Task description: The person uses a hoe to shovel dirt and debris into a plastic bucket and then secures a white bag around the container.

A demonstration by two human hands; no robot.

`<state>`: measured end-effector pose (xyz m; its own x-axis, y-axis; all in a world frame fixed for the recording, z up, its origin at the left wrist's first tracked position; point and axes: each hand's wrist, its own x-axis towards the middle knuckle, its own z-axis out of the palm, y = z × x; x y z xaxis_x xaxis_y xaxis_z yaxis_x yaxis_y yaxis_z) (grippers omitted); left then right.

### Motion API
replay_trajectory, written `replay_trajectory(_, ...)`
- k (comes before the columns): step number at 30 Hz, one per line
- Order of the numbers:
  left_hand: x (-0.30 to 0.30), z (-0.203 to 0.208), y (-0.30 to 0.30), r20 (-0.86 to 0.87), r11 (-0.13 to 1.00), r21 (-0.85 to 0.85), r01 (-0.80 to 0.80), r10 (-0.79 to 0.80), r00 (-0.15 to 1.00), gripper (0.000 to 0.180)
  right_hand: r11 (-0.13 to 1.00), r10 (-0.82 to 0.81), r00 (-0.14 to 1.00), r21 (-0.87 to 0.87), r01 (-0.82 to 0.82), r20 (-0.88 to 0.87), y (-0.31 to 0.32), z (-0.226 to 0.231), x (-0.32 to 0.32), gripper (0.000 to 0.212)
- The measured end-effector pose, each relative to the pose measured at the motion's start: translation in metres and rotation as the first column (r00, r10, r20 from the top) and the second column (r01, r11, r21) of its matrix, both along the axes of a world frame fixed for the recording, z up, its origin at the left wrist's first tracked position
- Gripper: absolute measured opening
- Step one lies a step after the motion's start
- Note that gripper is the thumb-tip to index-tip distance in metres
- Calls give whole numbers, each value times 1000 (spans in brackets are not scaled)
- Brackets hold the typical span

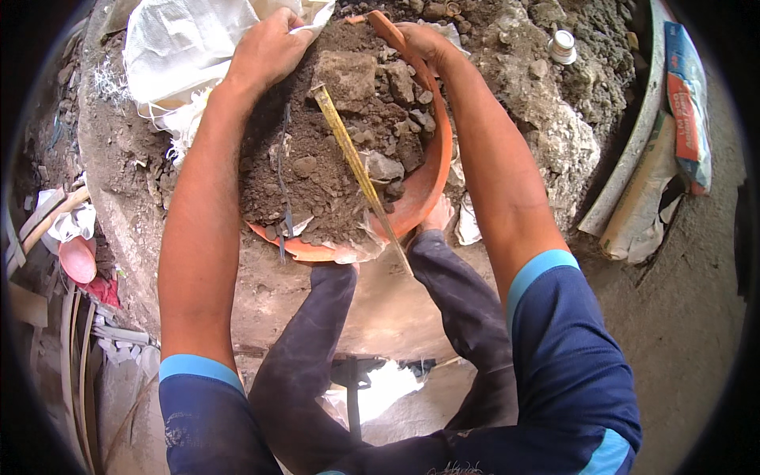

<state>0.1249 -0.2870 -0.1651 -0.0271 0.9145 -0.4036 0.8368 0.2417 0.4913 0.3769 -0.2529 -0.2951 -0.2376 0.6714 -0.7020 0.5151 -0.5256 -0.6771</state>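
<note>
My left hand [267, 51] is closed on the edge of a white woven sack [178, 47], which lies crumpled at the far left. With its fingers partly hidden, my right hand [421, 43] grips the far right rim of a broken orange basin [442, 146]. Dark soil and rubble [317, 166] fill the basin, with a large stone block [344, 77] near its far side. A dirty yellow strip [348, 142] lies slanted across the heap and sticks out over the near rim. Left of it runs a thin dark strap [283, 166].
A small white-and-silver container [562, 47] sits on the rough ground at right. Beyond a curved concrete edge [637, 150] lie a blue-and-red bag [689, 107] and a torn paper sack [645, 194]. Wooden strips [70, 364] and scraps lie at left. My feet stand close to the basin.
</note>
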Motion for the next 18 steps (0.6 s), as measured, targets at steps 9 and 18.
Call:
replay_trajectory(9, 14, 19, 2, -302, 955, 43, 293, -267, 915, 37, 991, -129, 967, -12, 130, -218, -20, 35, -15, 35)
replay_trajectory(18, 3, -1, 21, 583, 957, -280, -81, 237, 777, 35, 981, -135, 940, 90, 171, -314, -57, 82, -25, 58)
